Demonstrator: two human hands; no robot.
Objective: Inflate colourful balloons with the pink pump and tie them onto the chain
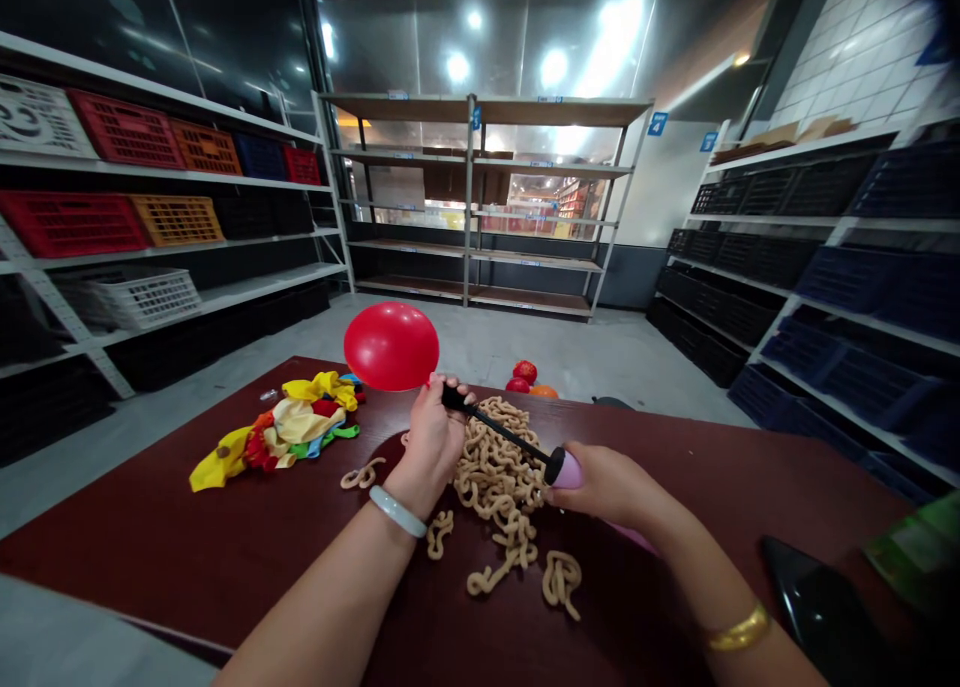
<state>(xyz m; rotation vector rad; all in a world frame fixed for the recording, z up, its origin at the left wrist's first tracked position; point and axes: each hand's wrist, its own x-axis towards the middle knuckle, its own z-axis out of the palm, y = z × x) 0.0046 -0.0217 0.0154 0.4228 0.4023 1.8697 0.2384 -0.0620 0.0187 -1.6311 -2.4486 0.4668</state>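
A red balloon [391,347], round and inflated, sits at the nozzle end of a hand pump [510,435]. My left hand [437,427] is closed round the balloon's neck and the black nozzle. The pump's black rod runs down to the right into a pink-purple body, which my right hand [604,482] grips. Beneath the rod lies a heap of tan, twisted cord-like pieces [491,472], several of them loose at its near side. Left of my left hand is a pile of uninflated balloons [300,422] in yellow, cream, red, blue and green.
The dark red-brown table [255,537] carries a black phone [817,597] at the right, beside a blurred green object [919,552]. Beyond the far edge show red and orange balls or balloons [525,372]. Shelves with crates [124,130] line both sides; a metal rack [471,257] stands ahead.
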